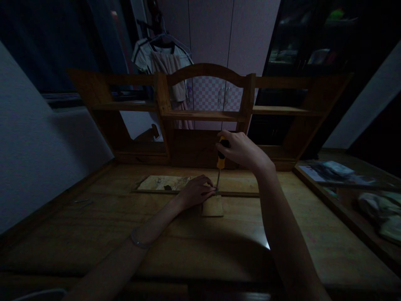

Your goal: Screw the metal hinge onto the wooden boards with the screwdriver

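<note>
My right hand [239, 149] is wrapped round the yellow and black handle of a screwdriver [221, 162]. Its shaft points down, nearly upright, to a small metal part at the edge of a long wooden board [241, 186]. My left hand [196, 191] rests on that board with its fingers pinched together beside the screwdriver's tip; what they hold there is too small and dark to name. The board lies flat, and its left part has a pale, stained surface. Just in front of the tip, a small square wooden piece [212, 207] lies against the board.
The wooden desktop [131, 225] carries a shelf unit [203, 115] along its back. Small thin metal items [83, 202] lie at the left. Beyond a raised edge on the right are plastic-wrapped things [336, 169] and a crumpled cloth [382, 211]. The room is dim.
</note>
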Motion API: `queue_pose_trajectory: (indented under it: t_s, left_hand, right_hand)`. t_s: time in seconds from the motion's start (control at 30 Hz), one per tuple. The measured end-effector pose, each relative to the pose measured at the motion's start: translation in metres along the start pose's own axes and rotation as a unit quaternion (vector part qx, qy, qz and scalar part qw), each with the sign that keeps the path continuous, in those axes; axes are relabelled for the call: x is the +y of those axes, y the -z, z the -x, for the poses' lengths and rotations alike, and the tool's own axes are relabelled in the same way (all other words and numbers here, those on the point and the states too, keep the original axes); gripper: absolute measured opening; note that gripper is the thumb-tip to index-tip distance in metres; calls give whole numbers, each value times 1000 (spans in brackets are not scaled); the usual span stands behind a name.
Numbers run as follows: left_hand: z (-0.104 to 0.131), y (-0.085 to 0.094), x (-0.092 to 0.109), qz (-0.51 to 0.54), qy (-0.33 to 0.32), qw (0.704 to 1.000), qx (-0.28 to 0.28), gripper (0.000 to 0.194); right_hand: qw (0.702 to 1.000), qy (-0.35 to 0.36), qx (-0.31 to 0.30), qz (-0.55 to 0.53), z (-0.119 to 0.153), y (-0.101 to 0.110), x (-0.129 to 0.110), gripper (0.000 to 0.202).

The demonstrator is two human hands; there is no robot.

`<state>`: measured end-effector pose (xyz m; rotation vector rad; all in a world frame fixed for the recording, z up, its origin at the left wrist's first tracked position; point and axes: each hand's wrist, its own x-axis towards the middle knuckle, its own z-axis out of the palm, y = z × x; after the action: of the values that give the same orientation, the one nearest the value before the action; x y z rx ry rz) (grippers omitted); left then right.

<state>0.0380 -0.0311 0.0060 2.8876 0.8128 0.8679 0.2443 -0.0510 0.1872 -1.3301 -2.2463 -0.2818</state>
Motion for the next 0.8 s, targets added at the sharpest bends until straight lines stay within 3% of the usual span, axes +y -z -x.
queue_pose_trajectory:
  t_s: [0.3, 0.57, 0.8]
  left_hand:
    - [1, -2, -3, 2, 0, 1000, -1, 27]
    - [0, -2, -3, -16, 19, 1000, -12, 27]
    - [4, -1, -17, -103, 103, 987, -62, 85]
  right_hand:
    - [999, 16, 26, 25, 0, 0, -4, 20]
    - [1000, 0, 5, 5, 3, -1, -7, 28]
    - [1000, -3, -10, -28, 1, 0, -1, 36]
